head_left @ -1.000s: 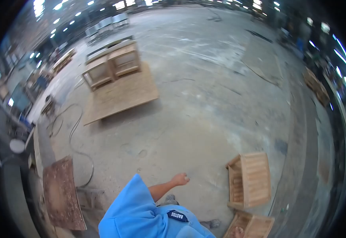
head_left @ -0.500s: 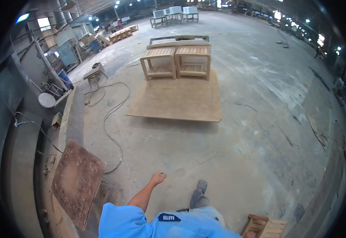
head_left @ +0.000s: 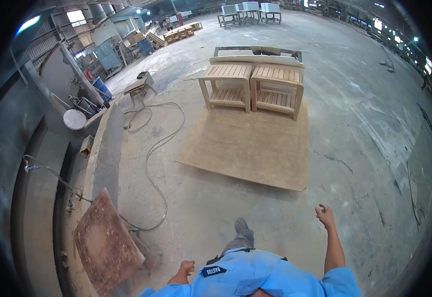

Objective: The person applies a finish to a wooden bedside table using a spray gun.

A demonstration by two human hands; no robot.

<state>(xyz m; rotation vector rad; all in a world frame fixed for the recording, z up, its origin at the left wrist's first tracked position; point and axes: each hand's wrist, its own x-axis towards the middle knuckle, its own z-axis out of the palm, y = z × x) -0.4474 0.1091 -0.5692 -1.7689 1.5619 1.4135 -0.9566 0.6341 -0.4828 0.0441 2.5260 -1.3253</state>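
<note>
My right hand (head_left: 325, 216) is raised in front of me on the right, its fingers bent but apart, with nothing in them. My left hand (head_left: 187, 268) hangs low beside my blue shirt (head_left: 255, 274), fingers loosely curled and no object visible in it. Neither hand touches anything. Ahead, a flat brown board (head_left: 248, 148) lies slightly above the floor. At its far end stand two slatted wooden side tables, a left one (head_left: 226, 72) and a right one (head_left: 278, 74), each with a lower shelf.
A worn reddish-brown board (head_left: 108, 242) stands tilted at my left. A hose (head_left: 149, 153) loops over the concrete floor near a small stool (head_left: 137, 88). White blocks on stands (head_left: 249, 7) and wooden pallets (head_left: 182, 31) are farther back.
The view has turned left and the board with the tables is closer. My right hand has swung up into view, my left has dropped back. A slatted wooden piece at lower right left the view.
</note>
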